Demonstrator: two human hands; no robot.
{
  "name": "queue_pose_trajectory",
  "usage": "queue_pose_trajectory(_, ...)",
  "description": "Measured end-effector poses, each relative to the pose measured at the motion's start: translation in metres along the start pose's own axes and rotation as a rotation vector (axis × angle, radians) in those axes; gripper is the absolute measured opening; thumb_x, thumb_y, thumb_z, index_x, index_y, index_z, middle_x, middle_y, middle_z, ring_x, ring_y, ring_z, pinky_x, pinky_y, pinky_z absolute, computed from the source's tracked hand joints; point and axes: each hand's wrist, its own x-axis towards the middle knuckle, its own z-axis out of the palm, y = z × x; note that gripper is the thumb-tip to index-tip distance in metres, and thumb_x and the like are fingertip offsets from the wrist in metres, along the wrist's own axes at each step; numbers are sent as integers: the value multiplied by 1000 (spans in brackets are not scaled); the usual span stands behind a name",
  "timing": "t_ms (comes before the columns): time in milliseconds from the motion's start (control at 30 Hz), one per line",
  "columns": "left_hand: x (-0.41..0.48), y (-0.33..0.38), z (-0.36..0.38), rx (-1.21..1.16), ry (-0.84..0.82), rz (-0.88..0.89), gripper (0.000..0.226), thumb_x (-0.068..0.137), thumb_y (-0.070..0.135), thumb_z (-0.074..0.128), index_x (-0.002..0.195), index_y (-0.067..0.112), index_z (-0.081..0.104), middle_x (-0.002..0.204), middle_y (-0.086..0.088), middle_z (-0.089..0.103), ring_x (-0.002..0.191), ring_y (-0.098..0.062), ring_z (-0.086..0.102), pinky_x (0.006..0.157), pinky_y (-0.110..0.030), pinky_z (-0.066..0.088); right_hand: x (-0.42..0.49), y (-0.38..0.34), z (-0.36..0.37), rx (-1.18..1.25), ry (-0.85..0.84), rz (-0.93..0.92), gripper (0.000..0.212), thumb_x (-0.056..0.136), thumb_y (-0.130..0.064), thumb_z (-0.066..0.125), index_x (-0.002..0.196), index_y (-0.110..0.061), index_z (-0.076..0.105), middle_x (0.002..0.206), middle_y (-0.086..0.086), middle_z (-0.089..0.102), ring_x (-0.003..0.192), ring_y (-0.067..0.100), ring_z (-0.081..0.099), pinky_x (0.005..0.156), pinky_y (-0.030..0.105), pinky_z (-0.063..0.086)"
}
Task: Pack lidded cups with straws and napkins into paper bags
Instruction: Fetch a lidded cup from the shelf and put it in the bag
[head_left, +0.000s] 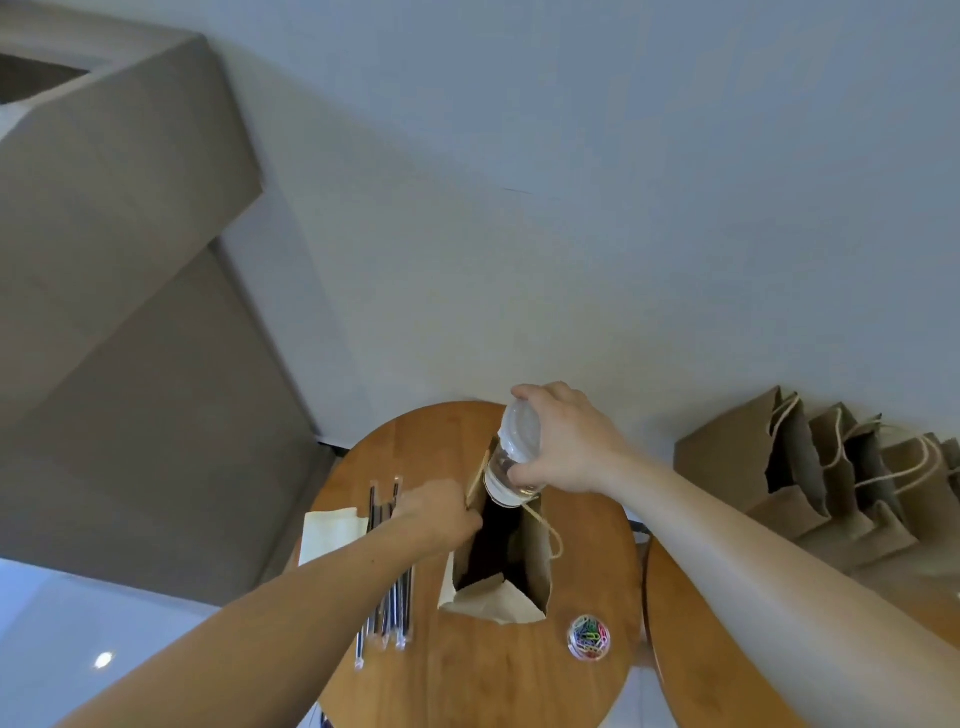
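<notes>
- Two bare arms reach forward over the round table (467, 675) to the open paper bag (532, 561).
- Left hand (436, 512) pinches the bag's left rim, fingers curled.
- Right hand (566, 441), wrist bent down, grips the clear lidded cup (511, 460) near its lid; the cup is tilted, base at the bag's far mouth.
- Straws (397, 608) and a napkin (332, 535) lie left of the bag.

This is an indoor room set up like a takeaway packing corner. A round brown wooden table (467, 675) and a second round wooden table (727, 649) stand by a plain pale grey wall (571, 208). They carry a row of brown paper carry bags with cord handles (727, 457), black plastic-wrapped straws (395, 613) and cream paper napkins (332, 535). Whether it is a café or a home cannot be told.
</notes>
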Motion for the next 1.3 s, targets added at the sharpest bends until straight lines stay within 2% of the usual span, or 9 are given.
queue_pose_trajectory(167, -1, -2, 7, -57, -3, -104, 29, 99, 27, 47, 79, 13, 63, 60, 0, 69, 51, -8, 68, 66, -26, 60, -22, 4, 8, -197, -26, -196, 92, 70, -48, 72, 148, -28, 28, 142, 0, 35, 131, 24, 35, 99, 37, 42)
queue_pose_trajectory(400, -8, 1, 4, -61, -47, -111, 16, 98, 21, 56, 93, 9, 64, 77, -4, 73, 71, -16, 74, 73, -30, 61, -39, 18, 31, -691, -207, -546, 92, 72, -37, 78, 147, -23, 26, 144, 12, 33, 131, 32, 34, 103, 44, 44)
queue_pose_trajectory(467, -11, 4, 5, -54, -52, -99, 15, 98, 19, 57, 96, 6, 65, 84, -7, 74, 75, -19, 74, 69, -28, 61, -40, 21, 44, -675, -234, -517, 89, 73, -39, 77, 145, -22, 28, 143, 12, 35, 130, 32, 37, 102, 43, 45)
queue_pose_trajectory(567, -12, 5, 10, -123, -25, -92, 21, 100, 21, 50, 88, 8, 63, 73, -4, 70, 64, -13, 70, 53, -21, 55, -32, 21, 65, -560, -253, -347, 89, 73, -45, 76, 144, -20, 28, 141, 12, 36, 127, 32, 40, 97, 41, 48)
queue_pose_trajectory(667, -12, 1, 13, -156, -44, -91, 21, 100, 19, 50, 94, 6, 65, 76, -6, 73, 69, -15, 74, 69, -28, 62, -21, 19, 90, -418, -296, -123, 93, 70, -48, 77, 143, -19, 26, 135, 12, 37, 120, 34, 42, 89, 40, 52)
queue_pose_trajectory(767, -12, -5, 13, -229, -11, -101, 24, 101, 18, 46, 92, 7, 65, 72, -5, 73, 65, -12, 73, 71, -27, 61, -9, 20, 121, -264, -328, 101, 94, 69, -48, 78, 141, -20, 25, 133, 12, 35, 122, 37, 40, 95, 41, 50)
queue_pose_trajectory(833, -14, -10, 16, -225, -17, -104, 24, 101, 19, 46, 97, 6, 67, 82, -6, 73, 74, -13, 73, 76, -27, 61, -1, 22, 142, -197, -308, 194, 92, 70, -46, 79, 140, -21, 24, 134, 13, 35, 124, 37, 40, 100, 43, 47)
queue_pose_trajectory(1067, -19, -20, 24, -172, 42, -108, 27, 101, 27, 47, 108, 10, 67, 98, -7, 70, 87, -19, 70, 80, -30, 60, 26, 22, 202, -201, -325, 255, 100, 71, -43, 77, 143, -23, 10, 137, 14, 24, 126, 39, 34, 98, 48, 48)
queue_pose_trajectory(1300, -19, -26, 27, -148, 48, -103, 25, 102, 26, 46, 109, 13, 66, 97, -5, 69, 83, -18, 70, 77, -29, 61, 28, 15, 241, -279, -319, 201, 76, 87, -27, 63, 145, -20, 16, 141, 15, 29, 126, 35, 39, 94, 44, 51)
